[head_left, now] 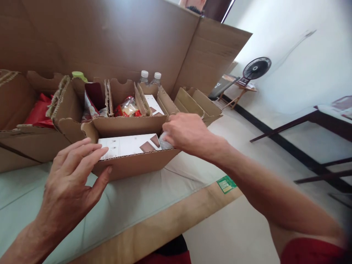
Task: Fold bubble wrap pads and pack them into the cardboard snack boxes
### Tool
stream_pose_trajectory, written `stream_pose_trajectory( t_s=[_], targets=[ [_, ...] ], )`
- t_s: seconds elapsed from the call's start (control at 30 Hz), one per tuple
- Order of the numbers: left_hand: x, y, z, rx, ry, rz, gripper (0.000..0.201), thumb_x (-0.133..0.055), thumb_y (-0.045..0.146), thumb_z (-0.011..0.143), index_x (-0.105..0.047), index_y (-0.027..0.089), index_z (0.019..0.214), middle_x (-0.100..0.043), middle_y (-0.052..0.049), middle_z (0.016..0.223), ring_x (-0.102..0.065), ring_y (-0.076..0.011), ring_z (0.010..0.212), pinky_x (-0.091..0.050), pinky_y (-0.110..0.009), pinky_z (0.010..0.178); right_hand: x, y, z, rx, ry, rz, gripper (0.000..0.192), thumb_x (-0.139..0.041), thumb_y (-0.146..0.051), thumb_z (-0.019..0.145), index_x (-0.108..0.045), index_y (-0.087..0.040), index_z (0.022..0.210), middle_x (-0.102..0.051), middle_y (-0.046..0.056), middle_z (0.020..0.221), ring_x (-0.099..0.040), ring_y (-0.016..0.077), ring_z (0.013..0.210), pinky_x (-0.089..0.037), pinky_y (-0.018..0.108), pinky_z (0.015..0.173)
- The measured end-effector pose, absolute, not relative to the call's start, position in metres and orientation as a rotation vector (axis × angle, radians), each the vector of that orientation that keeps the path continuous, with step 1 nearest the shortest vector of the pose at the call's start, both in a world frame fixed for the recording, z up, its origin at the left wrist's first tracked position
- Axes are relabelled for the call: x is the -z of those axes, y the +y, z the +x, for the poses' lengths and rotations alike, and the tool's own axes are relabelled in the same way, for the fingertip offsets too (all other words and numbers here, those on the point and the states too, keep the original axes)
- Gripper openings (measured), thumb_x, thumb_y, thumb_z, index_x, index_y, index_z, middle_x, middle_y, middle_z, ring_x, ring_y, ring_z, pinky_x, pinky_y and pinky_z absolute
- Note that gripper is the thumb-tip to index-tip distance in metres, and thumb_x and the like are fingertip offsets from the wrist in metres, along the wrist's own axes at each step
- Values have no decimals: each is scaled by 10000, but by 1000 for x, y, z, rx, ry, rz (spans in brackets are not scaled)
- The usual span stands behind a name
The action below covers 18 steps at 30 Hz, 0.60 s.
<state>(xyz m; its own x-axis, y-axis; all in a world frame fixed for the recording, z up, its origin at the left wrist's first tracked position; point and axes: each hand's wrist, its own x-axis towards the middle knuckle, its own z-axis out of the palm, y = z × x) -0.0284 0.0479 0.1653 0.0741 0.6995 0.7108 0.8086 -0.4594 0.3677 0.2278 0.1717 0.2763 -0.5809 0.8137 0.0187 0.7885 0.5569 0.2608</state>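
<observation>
A narrow open cardboard box (137,167) stands in front of a row of similar boxes. Inside it lies a white carton (123,145) with brown squares printed on its top. My left hand (74,176) grips the box's left front corner, thumb outside the front wall and fingers over the rim by the carton. At the right end, my right hand (187,132) is closed, with its fingers curled down against a piece of clear, crinkled plastic (165,142) beside the carton. The fingertips are partly hidden, and what the plastic belongs to cannot be made out.
Behind stand boxes holding a red packet (40,110), a clear-and-red snack bag (128,107) and another white carton (153,104). Two white-capped bottles (144,76) rise behind them. A tall cardboard panel (110,40) backs the row. A green card (227,184) lies at the table edge.
</observation>
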Motion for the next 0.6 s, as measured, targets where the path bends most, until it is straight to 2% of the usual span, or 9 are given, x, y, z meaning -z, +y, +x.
stream_pose_trajectory(
  t_s=[0.13, 0.2, 0.27, 0.37, 0.43, 0.53, 0.6],
  targets=[
    [-166, 49, -30, 1302, -1508, -2205, 453, -692, 243, 924, -638, 314, 1368, -714, -89, 1232, -603, -393, 1343, -473, -647, 1141, -270, 179, 213, -135, 2648, 1283, 172, -684, -47, 771, -670, -186, 671, -615, 30, 615, -538, 162, 591, -314, 304, 570],
    [-166, 49, -29, 1290, -1487, -2214, 482, -697, 242, 920, -627, 316, 1390, -718, -95, 1229, -605, -405, 1340, -483, -660, 1130, -271, 182, 214, 13, 2680, 1273, 203, -669, -25, 769, -655, -195, 659, -603, 10, 601, -506, 144, 567, -296, 301, 563],
    [-167, 48, -27, 1293, -1500, -2226, 537, -683, 246, 934, -587, 342, 1454, -696, -87, 1314, -592, -402, 1363, -478, -666, 1149, -276, 180, 219, 116, 2718, 1290, 214, -664, -22, 773, -652, -200, 655, -617, -2, 618, -507, 136, 574, -301, 298, 565],
    [-164, 39, -30, 1353, -1555, -2144, 688, -675, 291, 951, -445, 391, 1591, -496, -29, 1621, -508, -395, 1463, -417, -649, 1234, -288, 160, 244, 151, 2894, 1472, 147, -672, -103, 844, -713, -211, 751, -669, -16, 680, -554, 135, 608, -353, 290, 592],
    [-154, 29, -39, 1435, -1632, -2040, 802, -723, 391, 915, -374, 394, 1637, -377, 0, 1711, -456, -415, 1503, -391, -642, 1256, -289, 141, 271, 140, 3067, 1752, 94, -668, -216, 916, -750, -223, 870, -711, -16, 739, -582, 137, 622, -407, 290, 613],
    [-130, 18, -57, 1518, -1956, -2024, 898, -746, 570, 854, -363, 384, 1645, -503, -49, 1634, -567, -444, 1394, -473, -681, 1160, -261, 116, 309, 257, 3219, 2146, 153, -673, -345, 947, -749, -226, 1007, -763, 16, 857, -641, 156, 689, -486, 300, 646],
    [-114, 17, -64, 1551, -2127, -2071, 857, -729, 589, 869, -396, 372, 1629, -593, -85, 1553, -669, -419, 1267, -561, -642, 1061, -224, 110, 318, 561, 3219, 2135, 285, -700, -376, 915, -717, -219, 1152, -784, 60, 1019, -703, 193, 835, -541, 321, 702]
  ],
)
